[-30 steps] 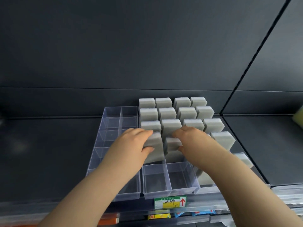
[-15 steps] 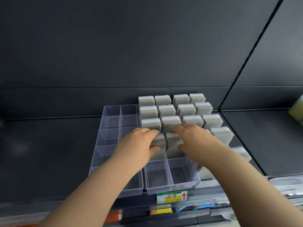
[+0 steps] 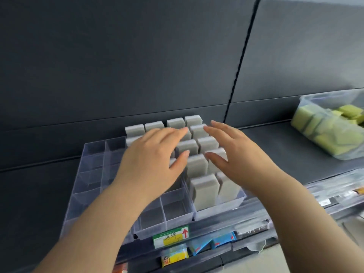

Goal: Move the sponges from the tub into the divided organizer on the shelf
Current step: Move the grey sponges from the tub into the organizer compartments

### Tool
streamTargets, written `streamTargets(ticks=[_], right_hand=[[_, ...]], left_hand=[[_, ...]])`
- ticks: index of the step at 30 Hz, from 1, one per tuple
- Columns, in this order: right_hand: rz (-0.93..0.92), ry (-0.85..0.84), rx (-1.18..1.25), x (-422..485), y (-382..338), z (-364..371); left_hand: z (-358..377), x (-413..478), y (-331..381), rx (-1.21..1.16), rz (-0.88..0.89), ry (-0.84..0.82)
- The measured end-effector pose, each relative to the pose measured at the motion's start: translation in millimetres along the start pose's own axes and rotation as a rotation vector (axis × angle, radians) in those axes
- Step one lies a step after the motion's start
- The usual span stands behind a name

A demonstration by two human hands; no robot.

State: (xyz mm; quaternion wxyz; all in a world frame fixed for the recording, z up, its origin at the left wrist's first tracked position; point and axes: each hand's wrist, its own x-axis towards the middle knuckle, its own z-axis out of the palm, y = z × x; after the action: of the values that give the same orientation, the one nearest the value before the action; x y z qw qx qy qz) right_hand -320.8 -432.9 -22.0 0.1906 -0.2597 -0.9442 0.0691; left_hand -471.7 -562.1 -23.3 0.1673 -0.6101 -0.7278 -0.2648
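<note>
Now L hand [image 3: 149, 154], R hand [image 3: 236, 154] splayed, empty, above sponges [image 3: 204, 190] in organizer [image 3: 92, 170].

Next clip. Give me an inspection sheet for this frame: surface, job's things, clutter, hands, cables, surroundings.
Surface: dark shelf, carrying the organizer and tub.
Job's things: clear divided organizer, grey sponges upright in its right-hand cells, left and front-middle cells empty; clear tub to the right holds yellow-green sponges.
Clutter: shelf-edge label with a red arrow; packets on the shelf below.
Hands: left hand and right hand both open above the grey sponges, holding nothing.
Cables: nothing seen.
Surroundings: dark back panel.
</note>
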Motion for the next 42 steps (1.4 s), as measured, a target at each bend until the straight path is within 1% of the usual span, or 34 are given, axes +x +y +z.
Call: streamTargets(ticks=[5,8,10,13,15,18,21,25,27,32,34,37,39,42], right_hand=[[0.129,0.139,0.050,-64.7,67.9,-39.2],[0.285,0.132,0.091,-122.5,120.3,-50.8],[0.404,0.099,0.105,-163.4,156.0,-52.8],[0.585,0.036,0.162,-225.0,204.2,-52.5],[0.698,-0.013,0.167,-265.4,230.3,-51.2],[0.810,-0.056,0.130,-314.8,260.2,-50.9],[0.878,-0.048,0.149,-345.1,281.5,-53.1],[0.937,-0.004,0.173,-360.8,311.8,-60.4],[0.942,0.024,0.179,-360.4,330.5,-65.2],[0.929,0.083,0.164,-335.3,398.5,-86.2],[0.914,0.090,0.157,-321.5,419.5,-99.2],[0.888,0.092,0.149,-291.4,463.8,-126.3],[0.867,0.135,0.137,-271.2,489.8,-145.4],[0.840,0.276,0.135,-252.1,521.9,-160.1]], left_hand=[[33.9,26.8,92.3,-0.120,0.104,0.002],[72.8,32.6,157.8,-0.195,0.175,-0.053],[104.6,31.9,199.4,-0.238,0.213,-0.139],[155.8,23.9,256.0,-0.287,0.229,-0.327],[185.9,14.1,289.0,-0.315,0.237,-0.424],[217.8,0.8,333.0,-0.350,0.281,-0.552],[238.2,-0.8,363.3,-0.361,0.335,-0.611],[258.8,21.2,390.7,-0.420,0.350,-0.614],[267.2,38.6,402.6,-0.437,0.355,-0.587],[289.6,102.9,435.5,-0.540,0.417,-0.404],[294.5,128.6,445.8,-0.543,0.472,-0.318],[312.5,178.5,459.4,-0.581,0.502,-0.285],[326.6,209.3,466.8,-0.612,0.506,-0.251],[343.5,247.0,476.5,-0.613,0.561,-0.188]])
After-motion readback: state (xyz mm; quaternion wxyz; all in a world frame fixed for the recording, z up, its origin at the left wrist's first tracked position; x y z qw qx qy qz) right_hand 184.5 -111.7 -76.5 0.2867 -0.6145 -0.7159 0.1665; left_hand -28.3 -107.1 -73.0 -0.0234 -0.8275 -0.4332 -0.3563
